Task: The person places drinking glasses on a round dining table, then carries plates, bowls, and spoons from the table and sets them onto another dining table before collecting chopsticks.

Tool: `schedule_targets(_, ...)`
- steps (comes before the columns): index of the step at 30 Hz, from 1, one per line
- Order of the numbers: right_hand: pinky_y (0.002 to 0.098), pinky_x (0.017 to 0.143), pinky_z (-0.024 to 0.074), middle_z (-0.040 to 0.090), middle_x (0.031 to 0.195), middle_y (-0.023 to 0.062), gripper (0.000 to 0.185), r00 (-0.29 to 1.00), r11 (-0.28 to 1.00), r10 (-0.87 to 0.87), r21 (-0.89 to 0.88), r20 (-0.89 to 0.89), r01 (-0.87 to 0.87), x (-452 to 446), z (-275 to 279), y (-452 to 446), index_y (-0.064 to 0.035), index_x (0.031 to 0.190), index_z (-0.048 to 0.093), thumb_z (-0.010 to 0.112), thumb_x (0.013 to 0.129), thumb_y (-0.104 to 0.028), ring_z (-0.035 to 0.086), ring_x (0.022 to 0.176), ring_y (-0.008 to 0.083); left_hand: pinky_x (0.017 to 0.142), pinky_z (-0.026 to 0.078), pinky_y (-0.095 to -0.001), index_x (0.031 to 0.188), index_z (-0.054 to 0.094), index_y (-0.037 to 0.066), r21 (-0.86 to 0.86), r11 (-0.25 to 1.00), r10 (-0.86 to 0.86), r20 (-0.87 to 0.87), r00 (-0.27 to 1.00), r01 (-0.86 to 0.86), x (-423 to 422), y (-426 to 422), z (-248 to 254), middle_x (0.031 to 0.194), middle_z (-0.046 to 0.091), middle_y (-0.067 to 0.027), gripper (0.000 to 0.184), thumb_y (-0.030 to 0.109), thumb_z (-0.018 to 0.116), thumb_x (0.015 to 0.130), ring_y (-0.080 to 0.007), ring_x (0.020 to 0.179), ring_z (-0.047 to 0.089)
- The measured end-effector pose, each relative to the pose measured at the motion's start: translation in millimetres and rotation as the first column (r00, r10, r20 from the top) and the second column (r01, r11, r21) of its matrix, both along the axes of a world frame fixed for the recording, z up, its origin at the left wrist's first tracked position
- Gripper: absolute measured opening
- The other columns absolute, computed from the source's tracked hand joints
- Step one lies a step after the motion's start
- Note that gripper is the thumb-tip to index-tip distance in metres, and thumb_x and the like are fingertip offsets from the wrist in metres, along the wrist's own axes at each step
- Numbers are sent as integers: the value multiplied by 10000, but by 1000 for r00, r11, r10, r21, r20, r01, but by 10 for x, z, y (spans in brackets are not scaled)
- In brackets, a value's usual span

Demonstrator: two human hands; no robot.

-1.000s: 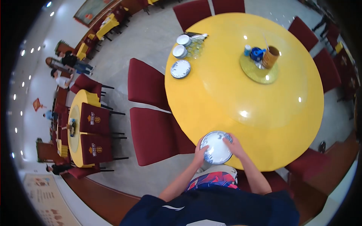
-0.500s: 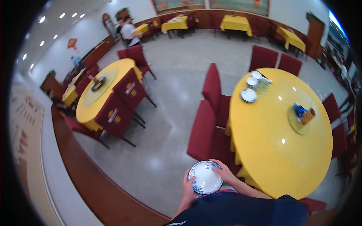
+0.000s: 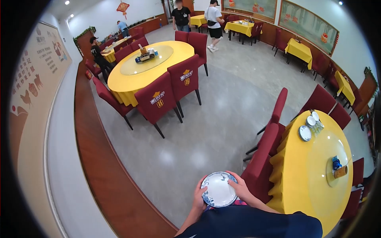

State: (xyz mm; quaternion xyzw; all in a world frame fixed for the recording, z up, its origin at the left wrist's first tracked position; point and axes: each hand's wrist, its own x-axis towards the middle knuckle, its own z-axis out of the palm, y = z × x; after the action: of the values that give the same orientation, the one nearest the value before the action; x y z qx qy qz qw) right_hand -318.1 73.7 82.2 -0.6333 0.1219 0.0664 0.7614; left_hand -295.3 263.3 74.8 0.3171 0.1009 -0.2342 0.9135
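1. In the head view, a white ceramic-looking plate with blue floral decoration is held in the air before the waist, above the floor and apart from any furniture. Whether it is one piece or several nested is hard to tell.
2. The left hand grips the left edge, thumb over the rim; the right hand grips the upper right edge, thumb also on top. The other fingers curl around the outside, and their hold underneath is hidden.
3. The plate should handle as stiff, moderately light if single, heavier if stacked. Its glossy glaze looks likely to slip, and a drop onto the hard floor could break it. Opposite sides of the rim, supported from below, seem the best hold.
4. On the right stands a round worktop under a yellow cloth. Near its far edge sit a stack of plates, white bowls and clear glasses; a turntable carries a brown cylindrical holder and a blue item.
5. Across the grey, shiny floor is a second round worktop, ringed by maroon chairs.
6. The room is a dining hall with a printed wall panel on the left. A person in a white top and a person in a black shirt stand farther back.
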Motion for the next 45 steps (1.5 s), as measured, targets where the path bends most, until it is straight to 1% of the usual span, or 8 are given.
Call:
schedule_targets(6, 282, 897, 440, 577, 1151, 97, 409, 980, 969, -199, 158, 28, 192, 950, -372, -212, -19, 1306, 455, 501, 900, -37, 555, 1023, 161, 949, 442, -322, 1332, 429, 26, 298, 949, -131, 79, 988, 102, 1278, -296, -256, 1230, 535, -149, 501, 19, 518, 839, -222, 1105, 541)
schedule_targets(10, 269, 903, 419, 582, 1140, 89, 407, 943, 940, -327, 121, 64, 318, 1716, -340, -559, -35, 1307, 465, 514, 904, -61, 539, 1033, 142, 929, 450, -306, 1332, 435, 33, 366, 896, -307, 103, 946, 250, 2308, -738, 29, 1211, 549, -143, 497, 5, 511, 842, -210, 1076, 557)
schedule_targets(16, 269, 919, 406, 566, 1157, 94, 415, 861, 847, -500, 260, 91, 464, 2703, 8, -1040, -48, 1324, 445, 497, 912, -62, 529, 1045, 147, 935, 458, -324, 1316, 439, 35, 425, 800, -512, 114, 851, 424, 3643, -1426, 417, 1209, 549, -154, 494, -14, 493, 827, -237, 1088, 562)
schedule_targets(28, 271, 947, 384, 554, 1179, 108, 414, 737, 738, -674, 84, 47, 669, 3944, -236, -2730, -29, 1318, 430, 479, 908, -50, 506, 1087, 157, 929, 470, -339, 1315, 441, 29, 258, 671, -707, -59, 705, 695, 5279, -3453, -1, 1218, 535, -170, 497, -27, 482, 823, -253, 1097, 554)
schedule_targets(33, 277, 938, 401, 554, 1186, 90, 405, 746, 746, -665, -22, 34, 666, 4925, -464, -3830, -21, 1306, 441, 488, 904, -44, 505, 1086, 147, 935, 468, -339, 1318, 433, 27, 246, 671, -708, -68, 703, 700, 6249, -4535, -238, 1232, 525, -171, 484, -21, 478, 839, -257, 1103, 551)
schedule_targets(38, 265, 912, 415, 566, 1159, 91, 408, 720, 708, -693, 147, -48, 691, 5876, 22, -4841, -34, 1320, 438, 471, 913, -46, 514, 1066, 147, 918, 479, -338, 1324, 422, 22, 198, 687, -702, -69, 709, 699, 7200, -5592, 59, 1223, 531, -171, 478, -13, 475, 850, -247, 1092, 558)
schedule_targets(41, 264, 905, 416, 565, 1151, 93, 408, 671, 671, -741, 26, 35, 741, 6216, 155, -5410, -34, 1322, 438, 470, 915, -55, 517, 1049, 146, 903, 481, -327, 1321, 434, 33, 175, 637, -756, -48, 653, 751, 7612, -6287, 238, 1213, 540, -162, 479, -6, 487, 847, -230, 1080, 563)
schedule_targets(45, 262, 902, 414, 557, 1154, 98, 409, 548, 550, -835, 117, 51, 827, 6556, 219, -6179, -30, 1320, 441, 464, 913, -51, 517, 1036, 141, 899, 479, -313, 1311, 453, 33, 242, 567, -816, 39, 576, 787, 8070, -7269, 204, 1210, 545, -150, 472, -5, 491, 842, -217, 1074, 564)
